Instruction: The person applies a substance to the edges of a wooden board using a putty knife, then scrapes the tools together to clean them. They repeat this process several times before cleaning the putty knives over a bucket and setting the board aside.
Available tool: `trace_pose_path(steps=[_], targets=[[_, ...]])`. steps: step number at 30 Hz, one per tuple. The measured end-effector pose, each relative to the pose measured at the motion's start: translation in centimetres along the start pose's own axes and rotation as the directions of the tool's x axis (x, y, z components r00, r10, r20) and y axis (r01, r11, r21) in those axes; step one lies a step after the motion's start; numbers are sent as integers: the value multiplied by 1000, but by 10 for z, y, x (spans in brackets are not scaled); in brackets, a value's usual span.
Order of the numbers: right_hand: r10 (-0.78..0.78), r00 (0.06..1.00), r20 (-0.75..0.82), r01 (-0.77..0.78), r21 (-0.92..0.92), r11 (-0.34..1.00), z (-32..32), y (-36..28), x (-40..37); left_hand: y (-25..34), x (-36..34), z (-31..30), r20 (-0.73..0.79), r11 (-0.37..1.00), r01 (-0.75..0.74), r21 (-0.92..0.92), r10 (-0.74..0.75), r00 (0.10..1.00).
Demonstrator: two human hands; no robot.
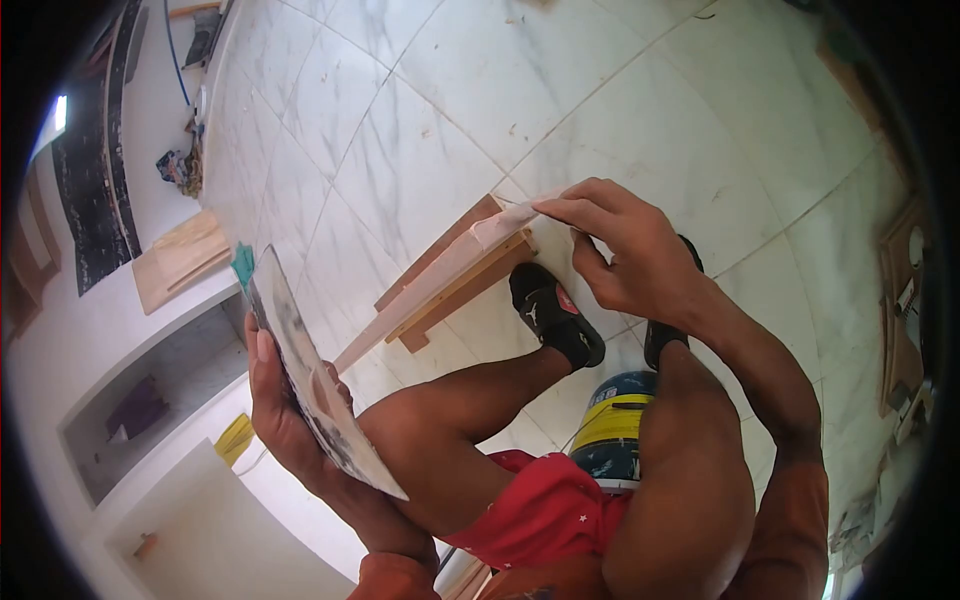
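My left hand (285,415) grips a flat board (312,375), tilted steeply, with pale paste and dark smears on its face. A teal piece (242,265) shows at the board's upper end. My right hand (630,245) is curled at the far end of a long narrow wooden strip (430,285), coated with whitish-pink paste. Its fingertips meet a thin pale edge at the strip's end; what they pinch, I cannot tell. Under and beside the strip lie brown wooden pieces (440,250).
I sit with a dark blue and yellow bucket (612,425) between my legs. My black shoes (553,315) rest on the marble-look tile floor (480,90). White built-in niches (165,390) stand at the left, with a wood sheet (180,262) above. Brown panels (905,300) lean at the right.
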State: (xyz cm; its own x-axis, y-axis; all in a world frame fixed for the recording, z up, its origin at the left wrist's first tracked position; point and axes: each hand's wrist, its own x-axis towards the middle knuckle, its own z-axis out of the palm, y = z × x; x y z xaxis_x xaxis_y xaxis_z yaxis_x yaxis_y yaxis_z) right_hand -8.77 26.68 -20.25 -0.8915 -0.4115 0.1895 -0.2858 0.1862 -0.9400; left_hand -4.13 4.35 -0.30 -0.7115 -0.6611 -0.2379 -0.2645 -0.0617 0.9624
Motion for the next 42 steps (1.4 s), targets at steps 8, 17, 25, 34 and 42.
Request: trace_pose_path(steps=[8, 17, 25, 34, 42], targets=[[-7, 999, 41, 9, -41, 999, 2, -14, -2, -4, 4, 4, -8, 983, 43, -177, -45, 999], [-91, 994, 63, 96, -80, 992, -17, -40, -25, -2, 5, -9, 182, 987, 91, -136, -65, 981], [193, 981, -17, -194, -48, 980, -30, -57, -26, -4, -3, -17, 389, 963, 113, -246, -9, 921], [234, 970, -70, -237, -51, 970, 12, -13, -13, -6, -11, -21, 405, 979, 76, -188, 6, 914], [109, 994, -15, -110, -129, 986, 13, -23, -24, -2, -8, -23, 377, 973, 95, -212, -9, 926]])
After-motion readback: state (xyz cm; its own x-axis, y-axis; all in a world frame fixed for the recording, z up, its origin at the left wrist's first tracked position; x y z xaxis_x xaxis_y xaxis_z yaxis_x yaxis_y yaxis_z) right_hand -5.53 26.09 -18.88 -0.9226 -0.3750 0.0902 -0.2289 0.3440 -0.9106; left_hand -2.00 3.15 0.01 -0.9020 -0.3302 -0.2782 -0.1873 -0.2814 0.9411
